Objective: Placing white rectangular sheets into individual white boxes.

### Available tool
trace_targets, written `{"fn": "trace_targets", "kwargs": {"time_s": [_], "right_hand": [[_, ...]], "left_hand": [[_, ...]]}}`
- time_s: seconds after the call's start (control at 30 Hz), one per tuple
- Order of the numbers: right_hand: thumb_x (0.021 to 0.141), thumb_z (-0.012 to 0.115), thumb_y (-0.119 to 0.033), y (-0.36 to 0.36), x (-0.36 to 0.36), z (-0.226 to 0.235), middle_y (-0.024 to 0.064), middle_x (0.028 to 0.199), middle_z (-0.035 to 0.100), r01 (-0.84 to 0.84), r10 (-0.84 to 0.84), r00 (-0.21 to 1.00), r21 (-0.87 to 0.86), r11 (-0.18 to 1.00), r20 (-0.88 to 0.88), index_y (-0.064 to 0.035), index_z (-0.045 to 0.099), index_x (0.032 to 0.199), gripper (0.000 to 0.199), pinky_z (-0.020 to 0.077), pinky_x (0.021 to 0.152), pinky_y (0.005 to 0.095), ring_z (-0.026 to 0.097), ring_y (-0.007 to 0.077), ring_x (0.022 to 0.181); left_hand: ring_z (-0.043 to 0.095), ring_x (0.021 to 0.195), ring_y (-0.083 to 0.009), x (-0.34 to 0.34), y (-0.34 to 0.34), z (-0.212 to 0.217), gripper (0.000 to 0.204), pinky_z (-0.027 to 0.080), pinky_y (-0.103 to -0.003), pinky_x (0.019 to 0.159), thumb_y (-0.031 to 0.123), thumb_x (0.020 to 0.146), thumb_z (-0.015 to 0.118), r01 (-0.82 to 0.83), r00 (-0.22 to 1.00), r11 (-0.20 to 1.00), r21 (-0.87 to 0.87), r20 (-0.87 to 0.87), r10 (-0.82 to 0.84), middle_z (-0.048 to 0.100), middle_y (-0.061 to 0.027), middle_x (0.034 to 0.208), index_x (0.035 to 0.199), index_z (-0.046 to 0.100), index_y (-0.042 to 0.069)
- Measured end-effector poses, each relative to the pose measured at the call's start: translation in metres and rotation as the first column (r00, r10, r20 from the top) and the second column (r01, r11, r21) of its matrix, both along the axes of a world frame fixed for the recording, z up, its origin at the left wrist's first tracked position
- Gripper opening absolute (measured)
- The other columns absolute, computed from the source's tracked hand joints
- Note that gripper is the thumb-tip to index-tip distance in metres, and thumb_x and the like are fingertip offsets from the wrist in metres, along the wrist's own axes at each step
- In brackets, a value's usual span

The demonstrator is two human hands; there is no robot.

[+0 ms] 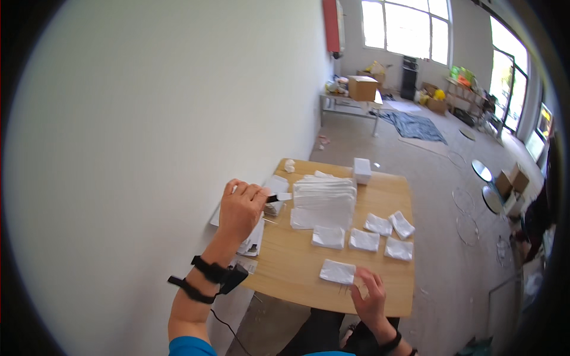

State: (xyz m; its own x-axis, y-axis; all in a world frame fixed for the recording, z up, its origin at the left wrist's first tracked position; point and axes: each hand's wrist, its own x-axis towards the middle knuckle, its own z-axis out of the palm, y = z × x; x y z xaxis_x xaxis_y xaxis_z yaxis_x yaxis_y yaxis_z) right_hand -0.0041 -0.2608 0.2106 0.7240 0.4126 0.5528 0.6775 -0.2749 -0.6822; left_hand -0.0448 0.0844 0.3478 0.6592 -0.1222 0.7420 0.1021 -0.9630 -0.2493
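Left hand [242,206] up over the table's [285,267] left side, closed around a small tool [274,199] with a black part showing; right hand [371,296] low at the near side, fingers curved and parted — right by the near white packet [337,272], though contact is hard to make out; five more packets [364,240] lie beyond it, centre to right; farther back, a white pile [323,204] — and a white box [361,171] at the far edge.
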Motion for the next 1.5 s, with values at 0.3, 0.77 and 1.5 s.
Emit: {"fn": "trace_targets", "kwargs": {"time_s": [0.3, 0.77, 1.5], "right_hand": [[0.087, 0.073, -0.006, 0.035, -0.002, 0.082, 0.0109, 0.099, 0.069, -0.183, 0.338, 0.841, 0.365, 0.913, -0.423, 0.0022, 0.058, 0.118, 0.036, 0.0548, 0.079, 0.0308, 0.068, 0.0182, 0.089], [0.081, 0.074, -0.004, -0.012, 0.001, 0.083, 0.0114, 0.096, 0.068, -0.239, 0.238, 0.959, 0.013, 0.971, -0.150, -0.0002, 0.068, 0.104, 0.024, 0.0527, 0.073, 0.0336, 0.065, 0.0266, 0.085], [0.083, 0.079, -0.012, -0.038, -0.008, 0.118, 0.0101, 0.088, 0.069, -0.541, 0.488, 0.782, -0.032, 0.841, -0.386, -0.0015, 0.072, 0.100, 0.021, 0.0539, 0.060, 0.0286, 0.068, 0.0190, 0.072]], "left_hand": [[0.064, 0.102, -0.0156, -0.037, -0.121, 0.007, 0.035, 0.050, -0.030, 0.090, 0.013, 0.090, 0.072, 0.124, 0.842, 0.169, -0.978, 0.014, -0.540, 0.071, -0.0115, 0.106, 0.123, 0.066, 0.003], [0.057, 0.079, -0.0039, -0.073, -0.202, -0.079, 0.016, 0.047, -0.020, 0.070, 0.006, 0.094, 0.065, 0.014, 0.895, -0.317, -0.948, 0.153, -0.419, 0.068, 0.0001, 0.087, 0.107, 0.069, -0.002], [0.065, 0.084, -0.0098, -0.099, -0.208, -0.058, 0.020, 0.053, -0.023, 0.074, 0.010, 0.095, 0.065, -0.079, 0.826, -0.336, -0.939, 0.127, -0.549, 0.073, -0.0084, 0.097, 0.108, 0.069, -0.004]]}}
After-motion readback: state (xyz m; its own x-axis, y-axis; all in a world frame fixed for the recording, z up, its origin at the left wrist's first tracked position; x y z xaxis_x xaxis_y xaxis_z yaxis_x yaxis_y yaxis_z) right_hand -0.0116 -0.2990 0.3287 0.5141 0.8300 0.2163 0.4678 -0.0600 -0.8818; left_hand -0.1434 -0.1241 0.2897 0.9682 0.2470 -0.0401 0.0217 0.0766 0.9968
